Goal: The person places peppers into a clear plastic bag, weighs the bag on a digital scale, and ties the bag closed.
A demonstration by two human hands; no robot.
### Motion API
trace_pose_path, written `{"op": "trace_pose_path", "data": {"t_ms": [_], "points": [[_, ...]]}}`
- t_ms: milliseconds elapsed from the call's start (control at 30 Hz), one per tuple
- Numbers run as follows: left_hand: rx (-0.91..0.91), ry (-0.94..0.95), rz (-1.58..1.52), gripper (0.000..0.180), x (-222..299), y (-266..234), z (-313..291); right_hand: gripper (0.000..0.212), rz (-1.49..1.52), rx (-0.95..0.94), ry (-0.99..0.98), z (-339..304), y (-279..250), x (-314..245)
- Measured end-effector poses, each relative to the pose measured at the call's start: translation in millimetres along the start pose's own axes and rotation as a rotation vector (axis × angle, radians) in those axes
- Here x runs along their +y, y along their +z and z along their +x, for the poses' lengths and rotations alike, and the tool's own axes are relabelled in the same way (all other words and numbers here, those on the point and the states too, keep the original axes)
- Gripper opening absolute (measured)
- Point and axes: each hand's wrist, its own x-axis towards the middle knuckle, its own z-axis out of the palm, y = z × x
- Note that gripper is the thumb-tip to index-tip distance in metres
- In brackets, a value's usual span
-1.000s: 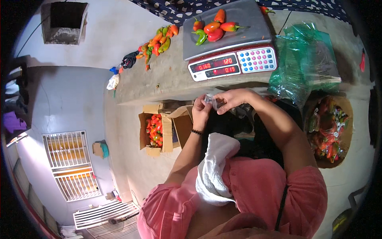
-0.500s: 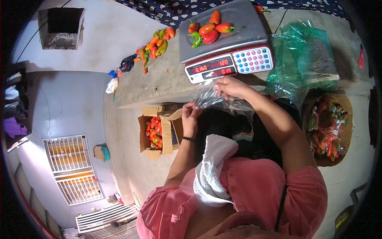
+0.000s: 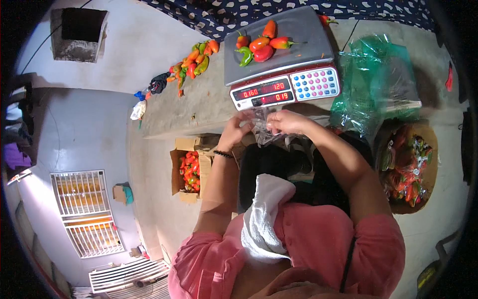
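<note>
Between my hands, just in front of the scale, is a clear plastic bag (image 3: 261, 128). My left hand (image 3: 238, 128) pinches one side of it, and my right hand (image 3: 287, 122) is closed on the other side. No pepper shows inside the bag. Beyond them stands a digital scale (image 3: 318, 45) with a grey platform and a lit red display. Several peppers rest on the platform: a red pepper (image 3: 263, 54), a curved green pepper (image 3: 245, 56) and some orange ones.
A pile of mixed peppers (image 3: 191, 61) lies on the concrete counter (image 3: 211, 102), left of the scale. Green plastic bags (image 3: 361, 89) lie to the right. Below the counter are a cardboard box (image 3: 185, 144) of peppers at left and a round-edged box (image 3: 432, 172) of bagged peppers at right.
My left hand has moved up toward the scale, and the bag is now bunched between my hands instead of stretched out. The peppers on the scale stay in place.
</note>
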Motion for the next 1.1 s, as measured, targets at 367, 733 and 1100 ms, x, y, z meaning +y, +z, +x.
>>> {"op": "trace_pose_path", "data": {"t_ms": [367, 733, 1100], "points": [[0.221, -0.255, -0.577, 0.012, -21, 35, -17, 0.04, -0.599, 0.853, -0.734, -37, 0, -62], [0.113, -0.182, -0.911, 0.01, 8, 57, -19, 0.028, -0.278, 0.561, -0.59, -30, 19, -40], [0.282, -0.139, -0.893, 0.014, 19, 75, -42, 0.049, -0.307, 0.295, -0.419, -40, 33, -46]]}}
